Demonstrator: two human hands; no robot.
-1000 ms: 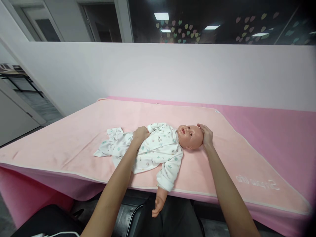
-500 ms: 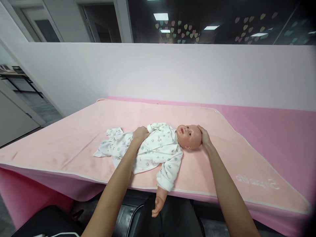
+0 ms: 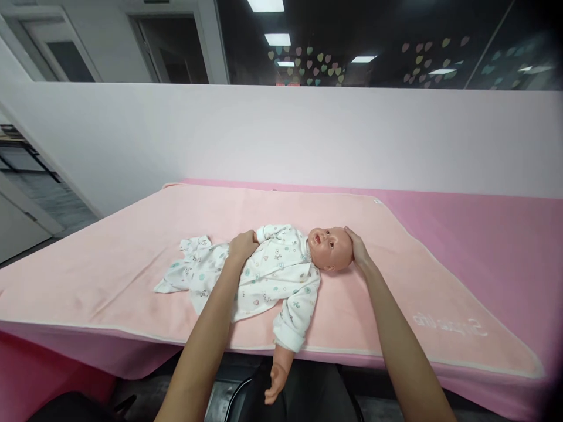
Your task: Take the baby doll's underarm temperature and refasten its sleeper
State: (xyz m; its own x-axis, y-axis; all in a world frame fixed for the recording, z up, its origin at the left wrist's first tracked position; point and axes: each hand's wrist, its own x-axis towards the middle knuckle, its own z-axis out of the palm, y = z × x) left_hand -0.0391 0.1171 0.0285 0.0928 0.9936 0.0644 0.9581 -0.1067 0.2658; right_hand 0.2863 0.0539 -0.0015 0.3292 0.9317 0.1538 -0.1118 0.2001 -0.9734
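A baby doll (image 3: 329, 248) lies on its back on a peach blanket (image 3: 132, 234), its head to the right. It wears a white gown (image 3: 272, 275) with small printed figures. My left hand (image 3: 243, 246) is curled over the doll's middle, by the cuff of its far arm; the fingertips are partly hidden. Against the crown of the doll's head, my right hand (image 3: 359, 249) is cupped, with its fingers mostly behind the head. The doll's near arm (image 3: 280, 369) hangs over the front edge, its hand bare.
Pink sheeting (image 3: 484, 234) covers the surface beneath the blanket and drapes over the front. A white wall (image 3: 281, 135) rises behind, with a dark window (image 3: 378, 35) above it. At the lower left is a dark seat (image 3: 74, 407).
The whole view has shifted a little, so the surface and doll appear lower and further left. Both hands stay in the same places on the doll.
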